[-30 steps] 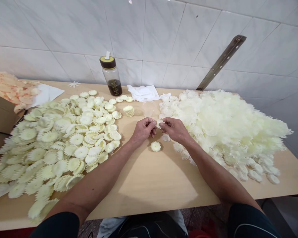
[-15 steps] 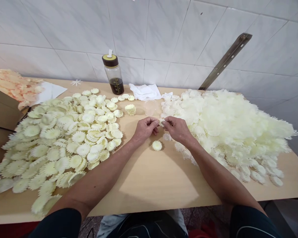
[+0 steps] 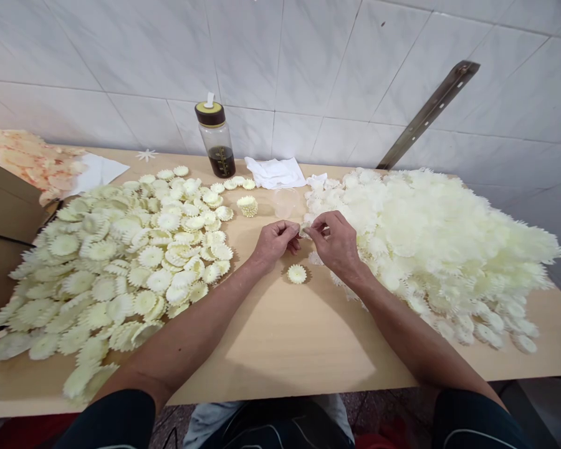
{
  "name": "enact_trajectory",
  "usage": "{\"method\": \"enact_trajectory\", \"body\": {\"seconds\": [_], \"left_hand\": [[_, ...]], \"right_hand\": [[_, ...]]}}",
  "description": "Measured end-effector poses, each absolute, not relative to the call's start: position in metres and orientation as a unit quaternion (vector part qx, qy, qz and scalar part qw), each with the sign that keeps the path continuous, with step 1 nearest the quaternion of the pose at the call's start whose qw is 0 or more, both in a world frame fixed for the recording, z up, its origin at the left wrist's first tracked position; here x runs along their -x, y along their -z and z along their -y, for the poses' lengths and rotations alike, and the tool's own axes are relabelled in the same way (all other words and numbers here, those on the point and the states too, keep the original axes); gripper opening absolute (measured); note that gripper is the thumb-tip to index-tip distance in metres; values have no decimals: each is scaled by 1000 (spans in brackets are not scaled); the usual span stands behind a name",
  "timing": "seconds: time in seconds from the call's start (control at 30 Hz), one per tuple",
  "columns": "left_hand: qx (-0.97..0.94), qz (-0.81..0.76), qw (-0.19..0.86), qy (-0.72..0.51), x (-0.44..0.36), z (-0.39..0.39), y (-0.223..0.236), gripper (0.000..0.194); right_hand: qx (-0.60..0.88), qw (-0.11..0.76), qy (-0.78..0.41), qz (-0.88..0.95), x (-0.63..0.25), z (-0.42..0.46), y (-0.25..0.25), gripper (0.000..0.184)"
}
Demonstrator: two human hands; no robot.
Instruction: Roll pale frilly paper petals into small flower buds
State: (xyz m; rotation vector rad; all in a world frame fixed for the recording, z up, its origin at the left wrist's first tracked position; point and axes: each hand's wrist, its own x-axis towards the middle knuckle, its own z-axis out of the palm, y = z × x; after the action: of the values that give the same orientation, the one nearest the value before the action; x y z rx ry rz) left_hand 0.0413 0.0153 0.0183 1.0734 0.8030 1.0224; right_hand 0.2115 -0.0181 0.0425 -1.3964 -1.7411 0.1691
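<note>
Over the middle of the table, my left hand [image 3: 277, 243] and my right hand [image 3: 333, 238] meet fingertip to fingertip. Both pinch a small pale petal disc [image 3: 304, 231], mostly covered by the fingers. Just below them a single cream flower disc [image 3: 297, 274] with a toothed rim lies flat. To the left spreads a heap of pale yellow toothed discs [image 3: 149, 257]. On the right is a bigger pile of whiter, frillier petal pieces [image 3: 430, 224]. A short stack of nested discs [image 3: 247, 206] stands beyond my left hand.
A bottle of dark liquid [image 3: 218, 140] stands by the tiled wall, beside a folded white tissue [image 3: 275, 173]. A slotted metal strip [image 3: 430, 115] leans on the wall. At far left are a cardboard box [image 3: 9, 212] and peach-coloured petals [image 3: 28, 163].
My right hand has lifted and turned slightly at the wrist, its fingertips still at the small disc. My left hand keeps its pinch. The view has shifted a little.
</note>
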Motion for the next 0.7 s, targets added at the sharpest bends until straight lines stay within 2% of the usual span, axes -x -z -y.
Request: {"method": "enact_trajectory", "body": {"seconds": [0.4, 0.53, 0.7], "left_hand": [[-487, -358, 659, -448, -41, -16, -18, 48], [-494, -355, 658, -443, -40, -16, -19, 46], [-496, -370, 655, -434, -40, -16, -21, 40]], "right_hand": [[507, 429, -61, 745, -212, 17, -38, 13], [507, 445, -58, 735, -214, 16, -36, 11], [520, 421, -56, 741, -217, 13, -32, 13]]}}
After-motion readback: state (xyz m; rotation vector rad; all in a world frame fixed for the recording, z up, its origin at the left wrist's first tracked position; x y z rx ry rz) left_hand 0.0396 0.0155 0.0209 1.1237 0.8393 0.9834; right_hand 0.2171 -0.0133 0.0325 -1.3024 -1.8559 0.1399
